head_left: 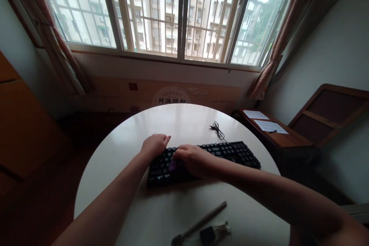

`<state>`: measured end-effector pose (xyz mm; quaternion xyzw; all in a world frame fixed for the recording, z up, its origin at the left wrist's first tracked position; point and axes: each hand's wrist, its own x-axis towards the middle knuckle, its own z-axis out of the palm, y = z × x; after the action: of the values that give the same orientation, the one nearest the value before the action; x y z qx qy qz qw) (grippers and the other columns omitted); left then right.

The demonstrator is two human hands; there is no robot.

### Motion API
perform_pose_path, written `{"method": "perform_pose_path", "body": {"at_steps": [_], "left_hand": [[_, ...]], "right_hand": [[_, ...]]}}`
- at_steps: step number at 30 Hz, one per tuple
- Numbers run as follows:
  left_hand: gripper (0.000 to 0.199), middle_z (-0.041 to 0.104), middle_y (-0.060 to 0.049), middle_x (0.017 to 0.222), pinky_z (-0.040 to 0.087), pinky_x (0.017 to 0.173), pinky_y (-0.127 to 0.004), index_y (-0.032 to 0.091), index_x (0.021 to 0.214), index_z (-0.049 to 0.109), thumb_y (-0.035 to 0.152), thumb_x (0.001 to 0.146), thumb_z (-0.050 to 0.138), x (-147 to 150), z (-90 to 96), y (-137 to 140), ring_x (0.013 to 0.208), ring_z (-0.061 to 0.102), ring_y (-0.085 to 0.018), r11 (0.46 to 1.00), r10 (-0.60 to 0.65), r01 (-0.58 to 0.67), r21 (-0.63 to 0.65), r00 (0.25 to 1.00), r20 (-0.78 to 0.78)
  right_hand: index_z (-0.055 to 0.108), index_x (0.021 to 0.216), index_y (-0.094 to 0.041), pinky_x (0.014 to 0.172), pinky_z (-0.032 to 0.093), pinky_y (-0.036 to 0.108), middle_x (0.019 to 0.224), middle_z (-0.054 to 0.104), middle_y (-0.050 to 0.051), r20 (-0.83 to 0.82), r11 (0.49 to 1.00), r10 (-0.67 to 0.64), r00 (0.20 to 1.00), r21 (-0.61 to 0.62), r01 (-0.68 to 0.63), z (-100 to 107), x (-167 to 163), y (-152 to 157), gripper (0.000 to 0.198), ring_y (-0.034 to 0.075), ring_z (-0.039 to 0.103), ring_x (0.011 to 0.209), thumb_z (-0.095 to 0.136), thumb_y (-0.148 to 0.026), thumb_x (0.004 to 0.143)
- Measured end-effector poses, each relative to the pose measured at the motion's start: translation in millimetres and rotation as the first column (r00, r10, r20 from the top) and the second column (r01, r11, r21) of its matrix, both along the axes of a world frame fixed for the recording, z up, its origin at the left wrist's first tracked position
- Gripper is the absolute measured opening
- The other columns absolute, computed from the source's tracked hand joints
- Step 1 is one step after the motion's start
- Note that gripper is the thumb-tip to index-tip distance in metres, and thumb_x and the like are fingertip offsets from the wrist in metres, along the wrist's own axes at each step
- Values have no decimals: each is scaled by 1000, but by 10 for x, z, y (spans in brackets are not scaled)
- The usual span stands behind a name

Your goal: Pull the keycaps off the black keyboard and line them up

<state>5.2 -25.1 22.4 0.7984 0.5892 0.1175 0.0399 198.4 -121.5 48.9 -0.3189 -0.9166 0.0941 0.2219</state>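
Nearest to the person, on the white table [144, 215], lie a long-handled tool [204, 219] and a small dark block [207, 235]; the block is close to the lower edge of the view. If the right forearm comes down low, it could perhaps brush against them and push them.

Farther in is the black keyboard [239, 155], flat on the table in front of the person. The right hand [198, 159] is over its left part, with the fingers bent and nearly closed on a purple piece [172, 165], which is against the keys. How much of it the hand covers, I cannot tell. The piece looks soft, so too strong pressing could, I judge, leave bits between the keys.

The left hand [155, 145] is at the keyboard's far left corner, its fingers curled; whether they grip the edge is hidden. If this support is weak, the keyboard could slide under a sideways push.

Behind, the bundled cable [218, 130] lies loose and could be dragged along.
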Motion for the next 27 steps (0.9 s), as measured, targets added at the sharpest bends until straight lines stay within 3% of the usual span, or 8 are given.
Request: {"method": "perform_pose_path", "body": {"at_steps": [3,8,10,13,18,23,27], "left_hand": [[45,72,-9,99,44,73,-32,21,86,69,42,96,31,117,71,-128,92,64,-25,997,34,-33,72,999,-8],[43,72,-9,102,45,74,-34,20,90,67,37,96,28,241,-18,-172,95,64,-25,999,-4,2,-40,999,-53],[44,72,-10,102,45,74,-34,21,89,67,38,97,27,243,-59,-149,95,64,-26,998,-15,11,-68,998,-68],[46,72,-9,103,45,74,-35,22,87,68,41,96,27,227,-75,-125,97,64,-27,997,-50,44,-70,996,-77],[47,73,-10,102,45,75,-36,22,85,69,42,95,28,214,-64,-122,96,65,-28,995,-80,76,-59,994,-71],[47,73,-10,101,44,74,-35,22,85,69,43,95,29,215,-79,-107,95,64,-27,994,-99,97,-49,994,-46],[47,72,-10,100,44,74,-35,22,86,69,45,94,30,220,-82,-91,93,64,-27,992,-115,113,-63,993,-34]], "right_hand": [[67,97,-17,79,46,27,99,62,7,-135,987,-148,980,40,154,3,56,183,33,16,59,86,46,4,84],[66,107,-20,76,46,32,100,63,9,144,982,-144,979,140,124,-217,-111,164,23,21,57,85,62,-21,85],[64,108,-22,73,45,31,99,64,8,204,977,-159,966,174,125,-278,-164,102,20,21,57,82,56,-30,92],[61,106,-22,64,41,27,92,66,5,274,972,-181,945,194,130,-281,-152,34,19,18,58,75,45,-27,97],[57,98,-20,47,26,27,77,68,1,336,965,-239,911,188,184,-217,24,-94,9,15,55,54,51,-22,91],[54,93,-20,47,18,29,77,69,1,362,942,-329,872,192,276,-262,294,-369,4,14,58,53,51,-20,91],[55,88,-19,49,18,28,76,69,1,335,930,-365,868,170,326,-254,611,-557,13,12,58,55,47,-24,97]]}}
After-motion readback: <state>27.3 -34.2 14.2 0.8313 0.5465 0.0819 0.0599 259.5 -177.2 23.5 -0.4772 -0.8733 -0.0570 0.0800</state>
